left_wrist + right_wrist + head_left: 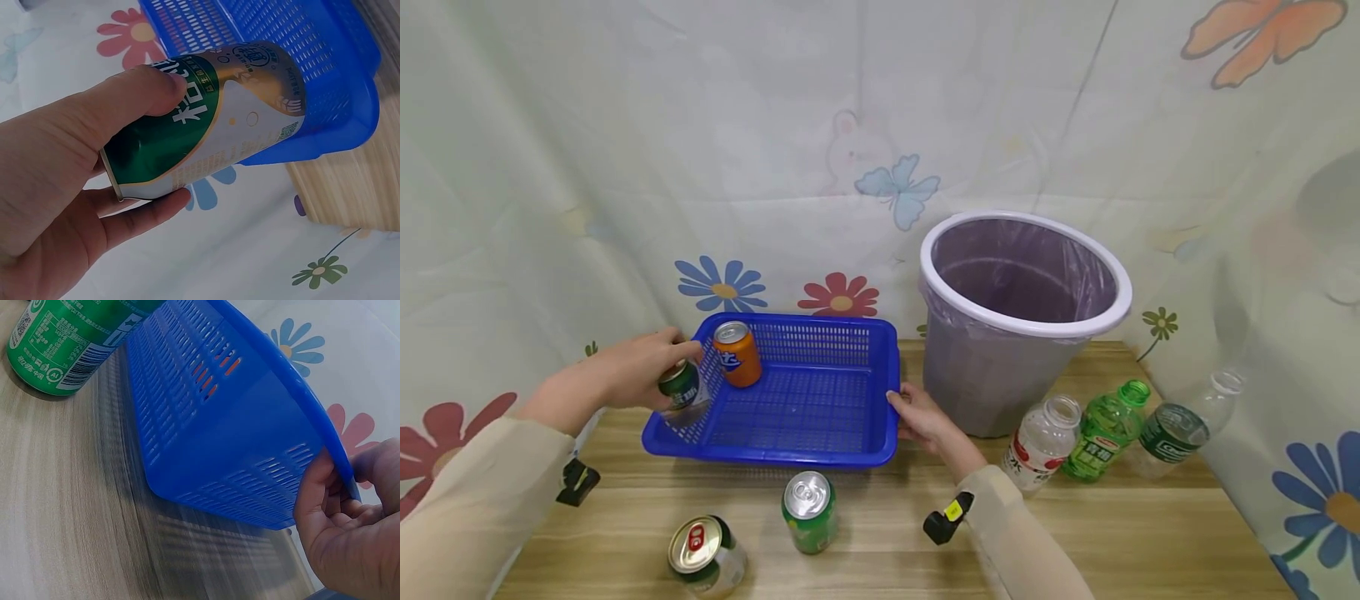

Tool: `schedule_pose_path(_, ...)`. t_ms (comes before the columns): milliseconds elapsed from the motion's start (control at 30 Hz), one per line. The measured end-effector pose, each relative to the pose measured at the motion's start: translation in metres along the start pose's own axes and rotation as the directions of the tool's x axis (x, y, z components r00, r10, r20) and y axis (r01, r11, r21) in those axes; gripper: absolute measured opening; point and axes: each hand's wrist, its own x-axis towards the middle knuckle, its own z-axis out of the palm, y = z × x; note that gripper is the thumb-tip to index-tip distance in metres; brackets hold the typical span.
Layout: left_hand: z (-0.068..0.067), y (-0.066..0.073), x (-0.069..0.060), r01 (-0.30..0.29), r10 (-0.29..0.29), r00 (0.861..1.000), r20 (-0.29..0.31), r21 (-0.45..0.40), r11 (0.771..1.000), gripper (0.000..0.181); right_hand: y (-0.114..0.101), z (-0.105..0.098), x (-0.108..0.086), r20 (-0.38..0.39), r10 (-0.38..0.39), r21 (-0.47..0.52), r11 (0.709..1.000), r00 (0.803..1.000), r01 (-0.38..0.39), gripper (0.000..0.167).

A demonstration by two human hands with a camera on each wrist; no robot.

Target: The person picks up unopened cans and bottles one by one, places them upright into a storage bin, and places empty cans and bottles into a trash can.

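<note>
In the head view the left hand [642, 367] grips a green, white and gold can [681, 385] at the left rim of a blue basket [775, 457]. The left wrist view shows thumb and fingers of that hand [81, 131] round the tilted can [237, 106], the basket [337, 119] behind it. An orange can [739, 357] stands inside the basket at its back left. The right hand [925, 419] pinches the basket's right rim; in the right wrist view its fingers [312, 500] curl round the rim, the basket [231, 425] slightly tilted.
A green can [810, 512] and a green-and-gold can [707, 557] stand in front of the basket. A grey bin [1000, 375] with a white rim stands behind the right hand. Three plastic bottles, one with a red label [1042, 442], one green [1105, 429], one clear [1183, 425], stand at the right.
</note>
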Motion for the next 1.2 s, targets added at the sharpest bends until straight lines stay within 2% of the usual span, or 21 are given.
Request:
schedule_pose_path(433, 0.003, 0.007, 0.019, 0.054, -0.052, 0.997, 0.063, -0.029, 0.998, 0.057, -0.001, 0.0, 0.0, -0.009, 0.004, 0.002, 1.0, 1.0, -0.004, 0.03)
schedule_pose_path(767, 0.01, 0.001, 0.033, 0.047, -0.044, 0.996, 0.081, -0.029, 0.998, 0.055, 0.001, 0.0, 0.001, -0.004, 0.003, 0.008, 1.0, 1.0, -0.003, 0.028)
schedule_pose_path(1200, 0.021, -0.009, 0.049, 0.112, -0.107, 0.988, 0.107, -0.035, 0.993, 0.056, 0.002, -0.001, 0.003, -0.009, 0.01, -0.008, 1.0, 1.0, -0.01, 0.031)
